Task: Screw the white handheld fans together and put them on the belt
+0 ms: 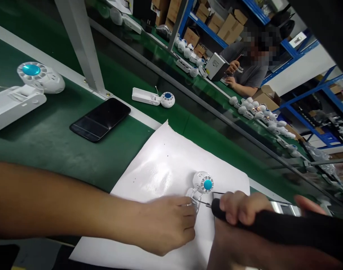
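My left hand (171, 223) is closed round the body of a small white device (201, 182) with a round head and a blue centre, above a white sheet (151, 168). In my right hand (244, 208) is a black-handled tool (272, 221), the fingers wrapped round its grip. The thin metal tip of the tool points left and meets the device just below its round head. My left fingers hide most of the device's body.
A black phone (100, 119) lies left on the green table (61, 150), near a larger white device (40, 77). Another device (167, 99) lies beyond the metal post (81, 45). Across the line, a person (247, 71) works near several white devices.
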Available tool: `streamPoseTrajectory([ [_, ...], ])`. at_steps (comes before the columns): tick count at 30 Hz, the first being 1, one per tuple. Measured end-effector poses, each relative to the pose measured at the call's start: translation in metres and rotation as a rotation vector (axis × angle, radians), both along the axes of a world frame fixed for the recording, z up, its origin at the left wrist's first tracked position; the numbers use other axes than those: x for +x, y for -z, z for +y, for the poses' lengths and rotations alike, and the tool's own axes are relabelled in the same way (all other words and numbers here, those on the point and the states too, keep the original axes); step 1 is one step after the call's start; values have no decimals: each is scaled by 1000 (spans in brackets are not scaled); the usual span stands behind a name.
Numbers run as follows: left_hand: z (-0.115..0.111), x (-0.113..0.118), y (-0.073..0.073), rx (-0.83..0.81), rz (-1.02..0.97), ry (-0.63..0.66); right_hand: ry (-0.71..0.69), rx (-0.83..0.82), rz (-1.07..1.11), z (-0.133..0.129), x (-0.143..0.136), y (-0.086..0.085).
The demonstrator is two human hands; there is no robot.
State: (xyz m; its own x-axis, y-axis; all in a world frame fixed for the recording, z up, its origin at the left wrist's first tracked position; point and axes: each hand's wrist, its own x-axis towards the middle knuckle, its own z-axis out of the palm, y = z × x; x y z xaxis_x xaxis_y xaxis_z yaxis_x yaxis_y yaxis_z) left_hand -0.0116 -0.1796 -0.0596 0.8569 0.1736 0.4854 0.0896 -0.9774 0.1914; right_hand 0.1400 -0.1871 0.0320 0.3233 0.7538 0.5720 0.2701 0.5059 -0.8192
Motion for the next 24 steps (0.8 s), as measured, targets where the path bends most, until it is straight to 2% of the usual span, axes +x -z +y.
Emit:
streamPoseTrajectory([
  [5, 2, -1, 1, -48, -23, 21, -69, 13, 190, 26, -9, 11],
  [13, -1, 1, 5, -46, -13, 7, -18, -52, 145, 29, -6, 18],
  [20, -3, 1, 6, -33, -31, -2, -82, -49, 213, 38, -17, 35],
  [24, -6, 2, 7, -35, 2, -25, -119, -27, 180, 37, -23, 46],
])
